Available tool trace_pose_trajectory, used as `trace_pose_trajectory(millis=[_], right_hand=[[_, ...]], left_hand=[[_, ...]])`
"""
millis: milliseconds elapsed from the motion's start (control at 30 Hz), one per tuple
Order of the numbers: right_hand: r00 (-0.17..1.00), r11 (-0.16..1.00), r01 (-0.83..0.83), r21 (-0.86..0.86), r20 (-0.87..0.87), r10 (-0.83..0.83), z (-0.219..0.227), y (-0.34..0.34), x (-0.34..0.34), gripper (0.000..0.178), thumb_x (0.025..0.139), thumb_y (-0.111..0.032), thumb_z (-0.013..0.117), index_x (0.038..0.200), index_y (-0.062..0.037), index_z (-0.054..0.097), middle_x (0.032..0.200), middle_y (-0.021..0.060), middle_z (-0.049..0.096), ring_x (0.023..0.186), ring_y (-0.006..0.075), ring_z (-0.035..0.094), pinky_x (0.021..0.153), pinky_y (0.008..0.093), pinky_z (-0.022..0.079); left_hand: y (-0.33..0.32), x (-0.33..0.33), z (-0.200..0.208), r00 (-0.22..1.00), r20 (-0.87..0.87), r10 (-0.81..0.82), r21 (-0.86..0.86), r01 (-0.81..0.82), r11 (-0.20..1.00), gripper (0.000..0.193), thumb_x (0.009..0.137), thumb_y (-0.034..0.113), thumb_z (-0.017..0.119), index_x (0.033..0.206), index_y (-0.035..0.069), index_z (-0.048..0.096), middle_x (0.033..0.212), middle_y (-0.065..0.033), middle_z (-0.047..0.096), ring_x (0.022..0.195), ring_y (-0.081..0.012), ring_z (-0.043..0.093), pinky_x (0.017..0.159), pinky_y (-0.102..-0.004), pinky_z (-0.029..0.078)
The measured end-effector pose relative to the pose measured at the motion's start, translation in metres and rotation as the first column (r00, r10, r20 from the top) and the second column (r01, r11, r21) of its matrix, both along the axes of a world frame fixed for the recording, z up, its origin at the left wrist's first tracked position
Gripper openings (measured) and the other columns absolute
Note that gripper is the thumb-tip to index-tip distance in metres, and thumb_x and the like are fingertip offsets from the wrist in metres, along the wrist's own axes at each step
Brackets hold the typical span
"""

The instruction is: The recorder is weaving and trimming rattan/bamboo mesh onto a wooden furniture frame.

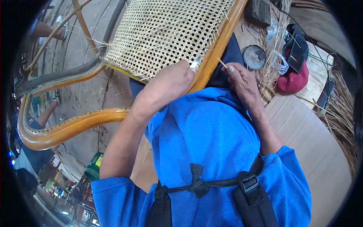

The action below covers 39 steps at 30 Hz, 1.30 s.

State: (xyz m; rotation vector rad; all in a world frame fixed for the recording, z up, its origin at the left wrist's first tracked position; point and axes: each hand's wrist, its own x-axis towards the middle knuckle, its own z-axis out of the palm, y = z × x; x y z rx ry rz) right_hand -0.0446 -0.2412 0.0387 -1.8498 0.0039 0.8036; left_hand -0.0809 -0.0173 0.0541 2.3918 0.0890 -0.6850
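Observation:
A woven cane panel (162,32) fills a varnished orange-brown wooden chair frame (213,51), which lies across my lap. My left hand (174,76) is closed over the near right corner of the weave. From its fingers a small tool with a shiny metal tip (196,62) points toward the frame's inner edge; its handle is hidden in the fist. To the right of the frame, my right hand (244,82) pinches a thin wooden stick (222,62) between thumb and fingers, its tip slanting toward the frame. Loose cane ends stick out along the panel's border.
A curved chair arm (83,120) reaches left. On the right lie bundled cane strands (273,62), a round dark dish (254,57), a dark block (258,13), a red cloth item (293,80) and a wooden board (302,125). Other people's legs (51,31) show at left.

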Motion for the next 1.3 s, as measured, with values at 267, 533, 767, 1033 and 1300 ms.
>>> trace_pose_trajectory(millis=[267, 533, 767, 1033, 1300], right_hand=[[0.822, 0.900, -0.433, 0.041, 0.427, 0.377, 0.008, 0.018, -0.003, 0.017, 0.085, -0.017, 0.050, 0.092, -0.0021, 0.056, 0.083, 0.0212, 0.060, 0.080, 0.0396, 0.057, 0.068, 0.0455, 0.047], [0.914, 0.945, -0.313, 0.093, 0.301, 0.273, 0.020, 0.009, -0.005, 0.019, 0.086, -0.013, 0.056, 0.100, -0.0016, 0.054, 0.083, 0.0173, 0.060, 0.079, 0.0345, 0.060, 0.066, 0.0397, 0.048], [0.820, 0.986, -0.004, 0.166, 0.564, -0.092, -0.008, -0.029, -0.016, 0.015, 0.087, -0.012, 0.054, 0.100, -0.0030, 0.058, 0.087, 0.0097, 0.060, 0.078, 0.0198, 0.060, 0.069, 0.0292, 0.047], [0.962, 0.834, 0.272, -0.479, 0.121, -0.244, -0.055, -0.151, -0.096, 0.020, 0.085, -0.018, 0.057, 0.096, -0.0015, 0.060, 0.087, 0.0181, 0.062, 0.086, 0.0317, 0.061, 0.074, 0.0376, 0.047], [0.944, 0.630, 0.311, -0.712, 0.153, -0.294, -0.063, -0.122, -0.125, 0.036, 0.078, -0.014, 0.064, 0.108, -0.0011, 0.049, 0.105, 0.0229, 0.055, 0.101, 0.0394, 0.053, 0.081, 0.0448, 0.044]], left_hand=[[-0.033, -0.006, 0.035, 0.961, 0.095, 0.261, -0.271, -0.227, 0.935, 0.018, 0.082, 0.016, 0.062, 0.084, -0.001, 0.055, 0.065, -0.0089, 0.052, 0.059, -0.0196, 0.049, 0.056, -0.0325, 0.042], [-0.027, -0.001, 0.031, 0.998, -0.034, 0.058, -0.438, -0.067, 0.897, 0.014, 0.085, 0.013, 0.059, 0.081, 0.001, 0.054, 0.066, -0.0021, 0.049, 0.060, -0.0135, 0.048, 0.056, -0.0282, 0.041], [-0.034, 0.006, 0.032, 0.936, -0.350, 0.032, -0.384, -0.175, 0.906, 0.009, 0.089, 0.010, 0.053, 0.092, 0.002, 0.054, 0.071, 0.0022, 0.052, 0.062, -0.0049, 0.046, 0.057, -0.0199, 0.040], [-0.025, -0.012, 0.021, 0.907, -0.372, 0.196, -0.424, -0.354, 0.834, 0.012, 0.086, 0.005, 0.051, 0.095, -0.001, 0.056, 0.076, 0.0010, 0.054, 0.066, -0.0050, 0.047, 0.061, -0.0191, 0.040], [-0.034, -0.007, 0.022, 0.855, -0.404, 0.325, -0.406, -0.486, 0.774, 0.012, 0.088, 0.007, 0.048, 0.099, 0.003, 0.048, 0.070, -0.0030, 0.056, 0.050, -0.0073, 0.050, 0.045, -0.0183, 0.039]])
